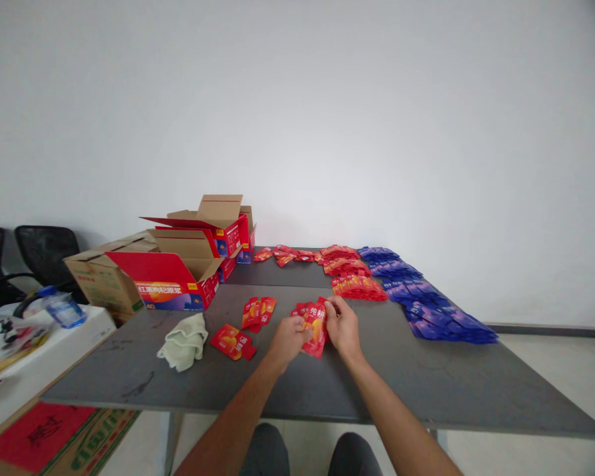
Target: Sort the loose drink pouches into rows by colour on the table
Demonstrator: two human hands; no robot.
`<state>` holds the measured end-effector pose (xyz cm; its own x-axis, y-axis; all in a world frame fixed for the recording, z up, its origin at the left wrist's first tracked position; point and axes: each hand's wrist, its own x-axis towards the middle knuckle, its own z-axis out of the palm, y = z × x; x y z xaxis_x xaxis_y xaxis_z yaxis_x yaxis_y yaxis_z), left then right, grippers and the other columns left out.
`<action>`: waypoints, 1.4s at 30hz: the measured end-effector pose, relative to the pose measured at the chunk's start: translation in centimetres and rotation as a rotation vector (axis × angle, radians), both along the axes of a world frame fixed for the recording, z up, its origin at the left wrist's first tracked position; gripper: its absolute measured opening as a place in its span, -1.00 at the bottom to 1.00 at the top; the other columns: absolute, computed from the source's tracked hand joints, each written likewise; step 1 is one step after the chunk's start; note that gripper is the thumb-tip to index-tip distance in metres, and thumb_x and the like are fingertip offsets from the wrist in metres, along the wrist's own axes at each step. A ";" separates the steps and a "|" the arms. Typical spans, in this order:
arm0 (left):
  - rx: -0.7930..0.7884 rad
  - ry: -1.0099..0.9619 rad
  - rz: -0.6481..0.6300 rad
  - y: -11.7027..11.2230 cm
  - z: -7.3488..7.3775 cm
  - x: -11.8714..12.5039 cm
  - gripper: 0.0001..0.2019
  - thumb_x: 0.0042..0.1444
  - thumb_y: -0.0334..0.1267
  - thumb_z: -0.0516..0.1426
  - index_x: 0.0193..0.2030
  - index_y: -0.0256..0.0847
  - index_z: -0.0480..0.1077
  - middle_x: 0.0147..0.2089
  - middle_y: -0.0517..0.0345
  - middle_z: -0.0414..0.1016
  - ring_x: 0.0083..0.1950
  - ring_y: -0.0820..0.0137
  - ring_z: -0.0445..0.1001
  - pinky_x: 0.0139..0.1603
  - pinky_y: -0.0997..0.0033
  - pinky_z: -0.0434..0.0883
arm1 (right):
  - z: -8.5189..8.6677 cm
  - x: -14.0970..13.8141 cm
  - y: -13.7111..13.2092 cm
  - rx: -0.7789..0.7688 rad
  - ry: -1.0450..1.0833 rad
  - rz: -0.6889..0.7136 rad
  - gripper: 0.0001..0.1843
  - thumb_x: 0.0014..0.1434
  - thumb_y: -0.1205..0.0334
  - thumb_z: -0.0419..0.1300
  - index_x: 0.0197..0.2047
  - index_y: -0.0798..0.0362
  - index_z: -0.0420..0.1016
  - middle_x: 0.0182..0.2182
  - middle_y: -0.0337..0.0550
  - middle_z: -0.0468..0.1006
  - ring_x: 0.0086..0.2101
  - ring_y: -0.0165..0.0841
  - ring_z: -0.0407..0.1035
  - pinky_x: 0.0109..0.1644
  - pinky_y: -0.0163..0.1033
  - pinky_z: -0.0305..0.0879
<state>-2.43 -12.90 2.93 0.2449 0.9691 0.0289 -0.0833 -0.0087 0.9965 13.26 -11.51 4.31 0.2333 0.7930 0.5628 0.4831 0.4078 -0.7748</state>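
Note:
Several red sachets (317, 325) with an orange fruit print are fanned out between my two hands, above the near middle of the grey table. My left hand (290, 340) grips their left side, thumb on top. At the upper right edge of the same sachets, my right hand (342, 326) pinches with its fingers closed. Left of my left hand lie two small groups of red sachets, one farther back (258, 313) and one nearer (233, 342). A crumpled pale green cloth (184, 340) rests beside them.
Open red cartons (168, 287) stand at the table's left. Along the back lie red sachets (359, 287), with rows of blue sachets (443, 320) to their right. On a white side table at far left lies a water bottle (64, 309), near a brown box (106, 277).

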 end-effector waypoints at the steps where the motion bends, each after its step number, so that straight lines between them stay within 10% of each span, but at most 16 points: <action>1: 0.023 0.005 0.037 0.4 -0.2 0.0 -0.83 -0.11 -0.25 0.25 -0.39 -0.29 0.41 -0.47 0.16 0.52 -0.53 0.46 0.44 -0.50 0.52 0.31 | -0.1 0.2 0.2 -0.010 0.001 -0.003 -0.66 0.29 0.02 0.00 -0.18 0.05 0.51 -0.27 -0.13 0.58 -0.26 -0.27 0.43 -0.11 -0.24 0.31; 6: 0.018 0.011 0.254 2.8 -0.6 0.3 -0.87 -0.01 -0.30 0.17 -0.29 -0.28 0.40 -0.37 0.11 0.57 -0.44 0.41 0.52 -0.41 0.48 0.40 | -0.8 2.1 1.0 -0.037 -0.074 -0.116 -0.58 0.26 0.22 -0.06 0.07 0.14 0.44 -0.14 0.00 0.58 -0.16 -0.22 0.45 0.01 -0.14 0.33; 13: -0.023 0.283 0.474 6.3 -1.5 2.1 -0.65 0.00 -0.37 0.21 -0.02 -0.25 0.40 -0.27 0.08 0.62 -0.29 0.36 0.58 -0.28 0.48 0.43 | -3.3 4.1 0.4 -0.107 -0.536 -0.134 -0.62 0.22 0.39 -0.03 -0.06 0.06 0.57 0.04 -0.01 0.50 0.04 -0.18 0.32 0.18 -0.09 0.21; 25: 0.136 1.128 0.376 6.3 -2.0 3.9 -0.66 0.16 -0.25 0.05 0.02 -0.26 0.50 0.05 -0.22 0.52 0.12 0.11 0.45 0.12 0.19 0.33 | -5.8 4.3 -1.3 -0.343 -0.683 -0.102 -0.54 0.39 0.03 -0.06 0.27 -0.15 0.36 0.32 -0.08 0.22 0.31 -0.03 0.00 0.29 0.21 -0.04; 31: 0.264 1.120 0.242 5.8 -2.2 4.1 -0.52 0.29 -0.03 -0.11 0.28 0.06 0.32 0.44 0.10 0.14 0.44 0.05 0.03 0.37 -0.12 0.05 | -6.4 4.0 -1.4 -0.365 -0.670 -0.099 -0.49 0.39 -0.03 -0.08 0.32 -0.12 0.28 0.34 -0.08 0.17 0.32 -0.06 -0.02 0.31 0.15 -0.03; 42: 0.279 1.145 -0.041 5.5 -3.4 3.1 -0.44 0.29 0.16 -0.22 0.38 0.23 0.12 0.50 0.25 -0.04 0.51 0.00 -0.19 0.39 -0.34 -0.20 | -6.4 3.9 -1.6 -0.426 -0.695 -0.077 -0.40 0.37 -0.06 -0.08 0.41 -0.11 0.12 0.39 -0.09 0.06 0.36 -0.03 -0.16 0.31 0.15 -0.01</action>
<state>0.69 -7.43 -0.49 0.2970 0.9547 -0.0184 0.8529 -0.2566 0.4546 17.15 -13.06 -2.13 0.0048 0.9675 0.2530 0.9249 0.0919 -0.3690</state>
